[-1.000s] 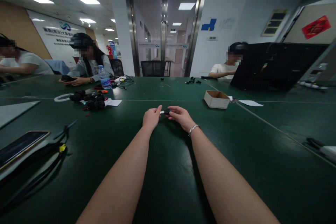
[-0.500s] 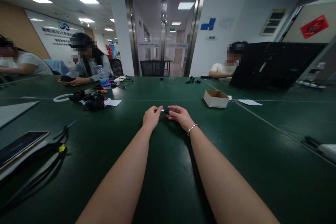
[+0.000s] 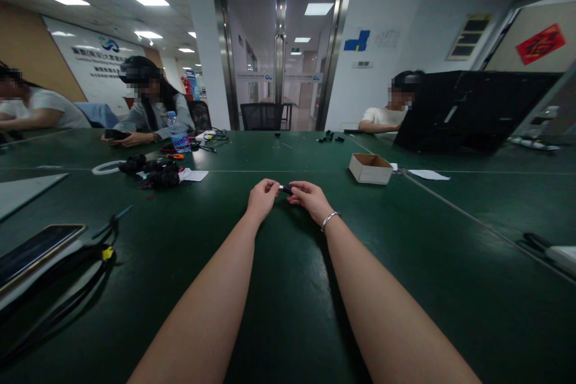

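Observation:
A small black stick with a bright silver end [image 3: 285, 189] spans the gap between my hands, just above the green table [image 3: 288, 288]. Its silver end meets the thumb and fingertips of my left hand [image 3: 261, 199], which are closed in a pinch. On the black end, the fingers of my right hand [image 3: 312, 199] are closed too, with a silver bangle [image 3: 330, 220] at that wrist. The fingers cover parts of the stick, and its exact kind is too small to make out.
An open cardboard box [image 3: 369, 168] stands right of my hands. To the left lie black cable bundles [image 3: 162, 174], a water bottle [image 3: 179, 134], a phone [image 3: 38, 252] and looped cables [image 3: 90, 279]. A large black monitor [image 3: 468, 111] stands far right. Several people sit around the table.
My left hand has shifted slightly right and up. The stick tilts a little more, its silver end raised. My right hand stays nearly in place.

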Demonstrator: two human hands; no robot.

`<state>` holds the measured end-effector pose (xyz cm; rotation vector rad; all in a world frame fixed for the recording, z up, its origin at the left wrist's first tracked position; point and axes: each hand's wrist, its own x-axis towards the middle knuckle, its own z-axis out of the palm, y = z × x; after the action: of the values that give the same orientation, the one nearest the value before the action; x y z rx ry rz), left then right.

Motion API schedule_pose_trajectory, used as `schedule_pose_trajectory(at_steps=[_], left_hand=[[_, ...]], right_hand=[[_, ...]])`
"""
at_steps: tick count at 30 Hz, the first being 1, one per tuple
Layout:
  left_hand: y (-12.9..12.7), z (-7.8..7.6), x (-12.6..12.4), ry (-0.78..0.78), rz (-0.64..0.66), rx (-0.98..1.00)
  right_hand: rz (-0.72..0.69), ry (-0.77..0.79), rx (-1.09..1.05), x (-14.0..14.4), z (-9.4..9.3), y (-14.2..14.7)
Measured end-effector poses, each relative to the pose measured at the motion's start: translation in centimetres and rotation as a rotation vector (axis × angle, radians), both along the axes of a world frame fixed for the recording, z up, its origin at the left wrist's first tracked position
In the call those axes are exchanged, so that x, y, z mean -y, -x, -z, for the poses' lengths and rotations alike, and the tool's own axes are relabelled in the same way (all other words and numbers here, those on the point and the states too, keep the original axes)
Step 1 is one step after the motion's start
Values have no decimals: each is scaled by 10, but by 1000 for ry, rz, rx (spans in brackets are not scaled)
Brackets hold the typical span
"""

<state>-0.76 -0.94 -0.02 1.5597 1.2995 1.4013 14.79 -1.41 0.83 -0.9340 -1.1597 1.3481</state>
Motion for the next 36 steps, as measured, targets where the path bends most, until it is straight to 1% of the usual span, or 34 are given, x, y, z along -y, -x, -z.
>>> schedule_pose_trajectory(at_steps=[4, 9, 12, 16, 19, 23, 26, 28, 31, 32, 34, 36], left_hand=[[1, 2, -2, 22, -15, -18], [0, -3, 3, 36, -75, -73], [-1, -3, 3, 59, -106, -98], [-1, 1, 0, 54, -92, -73], [0, 0, 0, 48, -83, -72], [1, -6, 6, 83, -137, -208], [2, -9, 10, 104, -145, -267], [1, -8, 9, 81, -125, -232], [-1, -5, 4, -41, -47, -51], [-2, -4, 3, -54, -27, 8], [-4, -2, 1, 8, -5, 60], [-4, -2, 1, 96, 9, 15]], right_hand=[[-9, -13, 15, 1, 1, -1], [-14, -21, 27, 1, 1, -1], [-15, -18, 29, 0, 2, -1], [-14, -20, 17, -2, 3, -1], [-20, -11, 6, -2, 3, -2], [-42, -2, 1, 1, 0, -2], [-57, 3, -2, 3, -3, -3], [-57, 8, -13, 4, -3, -2], [-28, 9, -32, 3, -3, -2], [-19, 9, -33, 3, -3, -1], [-12, 10, -25, 2, -3, -1], [-13, 10, -16, 2, -3, 0]])
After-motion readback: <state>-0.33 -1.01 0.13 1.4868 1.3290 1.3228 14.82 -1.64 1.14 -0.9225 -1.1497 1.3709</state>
